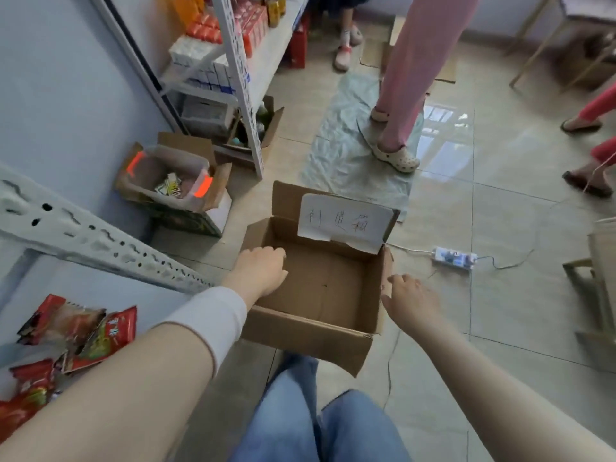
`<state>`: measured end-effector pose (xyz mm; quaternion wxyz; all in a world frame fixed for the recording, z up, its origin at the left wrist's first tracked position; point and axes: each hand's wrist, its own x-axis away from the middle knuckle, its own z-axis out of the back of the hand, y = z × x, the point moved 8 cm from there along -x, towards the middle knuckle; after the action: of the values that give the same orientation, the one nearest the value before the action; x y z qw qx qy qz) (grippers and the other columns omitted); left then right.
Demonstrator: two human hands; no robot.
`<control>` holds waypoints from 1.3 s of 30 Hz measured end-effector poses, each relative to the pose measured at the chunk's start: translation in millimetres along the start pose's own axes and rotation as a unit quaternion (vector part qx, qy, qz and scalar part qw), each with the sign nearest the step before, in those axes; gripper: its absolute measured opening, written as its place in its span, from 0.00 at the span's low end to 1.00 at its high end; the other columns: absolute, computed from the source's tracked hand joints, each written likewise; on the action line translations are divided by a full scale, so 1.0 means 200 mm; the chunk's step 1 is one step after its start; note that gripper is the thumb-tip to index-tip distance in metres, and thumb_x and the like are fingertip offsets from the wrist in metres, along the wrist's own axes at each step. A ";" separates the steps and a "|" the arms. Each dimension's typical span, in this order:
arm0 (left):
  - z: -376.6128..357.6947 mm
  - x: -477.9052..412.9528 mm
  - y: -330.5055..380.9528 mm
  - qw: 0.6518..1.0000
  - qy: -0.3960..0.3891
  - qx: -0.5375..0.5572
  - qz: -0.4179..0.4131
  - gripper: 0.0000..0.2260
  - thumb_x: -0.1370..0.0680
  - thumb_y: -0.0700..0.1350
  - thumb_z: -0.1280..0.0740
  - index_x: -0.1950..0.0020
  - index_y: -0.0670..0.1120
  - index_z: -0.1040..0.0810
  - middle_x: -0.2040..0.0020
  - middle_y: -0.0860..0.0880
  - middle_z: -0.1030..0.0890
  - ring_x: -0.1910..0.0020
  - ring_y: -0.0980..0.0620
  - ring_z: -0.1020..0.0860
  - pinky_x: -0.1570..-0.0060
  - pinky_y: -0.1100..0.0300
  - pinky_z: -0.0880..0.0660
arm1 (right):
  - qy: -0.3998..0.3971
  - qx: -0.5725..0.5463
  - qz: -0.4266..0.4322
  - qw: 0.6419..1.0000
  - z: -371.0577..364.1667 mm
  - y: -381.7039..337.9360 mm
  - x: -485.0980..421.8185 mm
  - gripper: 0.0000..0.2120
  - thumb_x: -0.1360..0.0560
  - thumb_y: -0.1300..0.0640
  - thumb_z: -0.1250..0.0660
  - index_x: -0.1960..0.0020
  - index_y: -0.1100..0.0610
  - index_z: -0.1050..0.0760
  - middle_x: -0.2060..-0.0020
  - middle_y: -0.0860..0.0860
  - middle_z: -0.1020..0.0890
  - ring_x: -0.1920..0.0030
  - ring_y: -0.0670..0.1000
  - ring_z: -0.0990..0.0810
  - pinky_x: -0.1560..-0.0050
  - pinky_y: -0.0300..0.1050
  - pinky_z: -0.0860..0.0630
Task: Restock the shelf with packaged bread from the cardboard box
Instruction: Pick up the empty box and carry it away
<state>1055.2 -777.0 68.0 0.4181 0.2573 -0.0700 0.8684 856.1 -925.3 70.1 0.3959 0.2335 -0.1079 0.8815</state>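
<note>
Head view, steeply downward, near floor (500,228)

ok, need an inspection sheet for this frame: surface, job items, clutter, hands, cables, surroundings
Surface: tiled floor, glossy; plastic sheet spread on it.
Job items: cardboard box open, inside looks empty; red snack packets on the shelf at left.
Clutter: plastic bin with packets; another open carton under the far rack.
Hands: left hand on the box's left wall; right hand at its right wall, holding nothing.
Cables: power strip and cord on the floor right of the box.
Surroundings: other people's legs nearby.
</note>
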 end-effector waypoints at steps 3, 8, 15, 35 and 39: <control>-0.20 -0.12 -0.09 0.996 -0.061 0.063 0.031 0.18 0.21 0.52 0.40 0.32 0.49 0.33 0.35 0.47 0.26 0.39 0.46 0.26 0.40 0.50 0.28 | -0.063 -0.036 -0.037 0.997 -0.22 0.07 -0.04 0.22 0.21 0.48 0.45 0.31 0.56 0.38 0.35 0.54 0.28 0.36 0.56 0.29 0.40 0.50 0.30; -0.62 -0.40 -0.30 0.966 -0.071 0.218 0.120 0.24 0.22 0.50 0.39 0.28 0.47 0.39 0.29 0.45 0.32 0.32 0.45 0.32 0.34 0.49 0.33 | -0.121 -0.136 -0.124 0.975 -0.65 0.19 -0.31 0.23 0.21 0.47 0.45 0.30 0.58 0.39 0.35 0.56 0.28 0.36 0.58 0.29 0.41 0.50 0.31; -1.11 -0.84 -0.67 0.907 0.029 0.337 0.251 0.27 0.20 0.53 0.44 0.24 0.45 0.47 0.24 0.43 0.42 0.26 0.44 0.43 0.27 0.48 0.45 | -0.027 -0.363 -0.239 0.900 -1.17 0.36 -0.82 0.14 0.21 0.52 0.43 0.44 0.63 0.30 0.51 0.59 0.23 0.46 0.61 0.25 0.53 0.47 0.32; -1.08 -0.36 -0.64 0.832 0.130 0.456 0.288 0.24 0.20 0.57 0.50 0.27 0.48 0.38 0.29 0.46 0.32 0.30 0.45 0.35 0.34 0.54 0.40 | 0.038 -0.402 -0.259 0.877 -0.95 0.46 -0.52 0.22 0.18 0.53 0.51 0.29 0.62 0.39 0.30 0.61 0.33 0.30 0.62 0.37 0.31 0.50 0.42; -1.01 0.05 -0.53 0.815 0.172 0.451 0.321 0.23 0.20 0.57 0.50 0.30 0.47 0.34 0.33 0.42 0.28 0.33 0.42 0.31 0.37 0.53 0.38 | 0.031 -0.390 -0.199 0.898 -0.76 0.50 -0.34 0.22 0.18 0.52 0.52 0.28 0.62 0.39 0.30 0.61 0.33 0.29 0.62 0.38 0.30 0.52 0.43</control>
<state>1052.5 -635.0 -110.3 -0.0417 0.2265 0.3236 0.9177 771.7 -978.8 -97.1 0.6252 0.0490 -0.3823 0.6786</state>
